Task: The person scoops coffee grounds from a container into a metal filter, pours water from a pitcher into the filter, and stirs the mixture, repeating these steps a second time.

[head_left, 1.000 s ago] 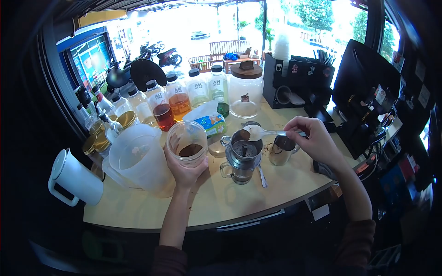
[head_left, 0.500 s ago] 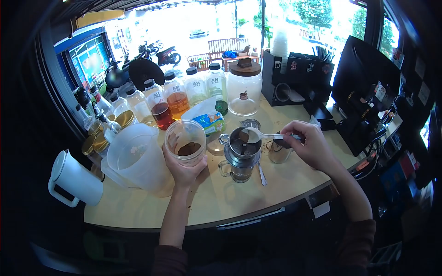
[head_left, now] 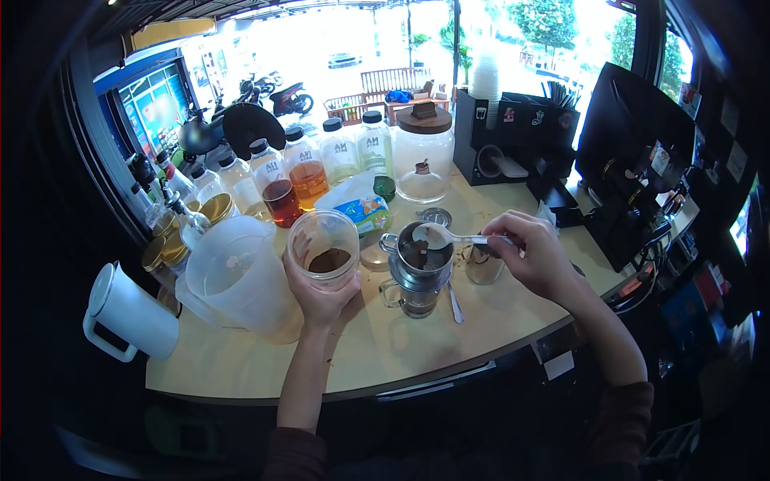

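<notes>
My left hand [head_left: 322, 298] is wrapped round a clear plastic jar [head_left: 322, 232], tilted so that the brown ground coffee [head_left: 330, 260] at its bottom shows. In my right hand [head_left: 529, 252] is the handle of a white spoon [head_left: 461, 238]. Its bowl is tipped over the open top of a metal drip coffee filter [head_left: 422, 276], and dark grounds [head_left: 417, 254] lie inside. The filter sits on a glass mug [head_left: 417, 304]. Behind it rests a round metal lid [head_left: 435, 216]. A small glass [head_left: 484, 268] stands partly hidden behind my right fingers.
A frosted pitcher [head_left: 239, 276] and a white jug [head_left: 132, 313] stand at the left. Several bottles [head_left: 308, 176], a tissue pack [head_left: 365, 213] and a large wooden-lidded jar [head_left: 423, 160] line the back. Another spoon [head_left: 456, 306] lies beside the mug. A dark monitor [head_left: 622, 152] is at right.
The brown coffee on the spoon has dropped into the filter, and the spoon's bowl has turned over. My left hand and the jar have stayed in place.
</notes>
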Action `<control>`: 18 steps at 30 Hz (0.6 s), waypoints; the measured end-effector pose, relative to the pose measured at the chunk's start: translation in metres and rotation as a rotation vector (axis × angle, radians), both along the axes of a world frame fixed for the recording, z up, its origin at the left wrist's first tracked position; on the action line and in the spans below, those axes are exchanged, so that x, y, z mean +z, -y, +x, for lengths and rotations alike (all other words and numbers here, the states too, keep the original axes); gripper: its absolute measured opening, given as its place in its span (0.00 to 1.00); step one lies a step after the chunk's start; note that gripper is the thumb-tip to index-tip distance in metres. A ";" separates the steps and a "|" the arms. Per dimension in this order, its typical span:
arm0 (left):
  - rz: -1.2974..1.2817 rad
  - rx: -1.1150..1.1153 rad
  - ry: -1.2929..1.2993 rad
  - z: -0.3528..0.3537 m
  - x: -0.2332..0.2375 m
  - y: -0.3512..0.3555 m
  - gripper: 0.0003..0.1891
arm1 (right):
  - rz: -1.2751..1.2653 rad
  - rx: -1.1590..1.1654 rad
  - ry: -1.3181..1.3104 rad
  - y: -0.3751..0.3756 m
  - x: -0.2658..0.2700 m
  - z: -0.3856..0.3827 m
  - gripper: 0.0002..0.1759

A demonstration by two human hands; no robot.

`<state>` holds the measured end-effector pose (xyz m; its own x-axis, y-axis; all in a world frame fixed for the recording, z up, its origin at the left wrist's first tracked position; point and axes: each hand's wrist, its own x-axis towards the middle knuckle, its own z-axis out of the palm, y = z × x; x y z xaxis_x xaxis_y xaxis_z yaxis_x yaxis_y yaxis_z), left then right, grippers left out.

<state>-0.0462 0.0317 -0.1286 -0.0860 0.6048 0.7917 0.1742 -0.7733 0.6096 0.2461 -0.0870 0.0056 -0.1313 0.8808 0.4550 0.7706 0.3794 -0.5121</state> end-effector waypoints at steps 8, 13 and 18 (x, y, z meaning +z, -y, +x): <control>0.004 0.002 0.010 0.001 -0.001 0.000 0.53 | 0.033 -0.089 -0.039 0.012 0.014 0.004 0.05; 0.014 -0.007 0.008 0.001 -0.001 -0.001 0.52 | 0.179 0.010 0.033 0.018 0.001 0.001 0.04; 0.012 -0.004 -0.005 0.001 0.000 0.000 0.52 | 0.259 0.036 0.157 0.018 -0.003 0.001 0.04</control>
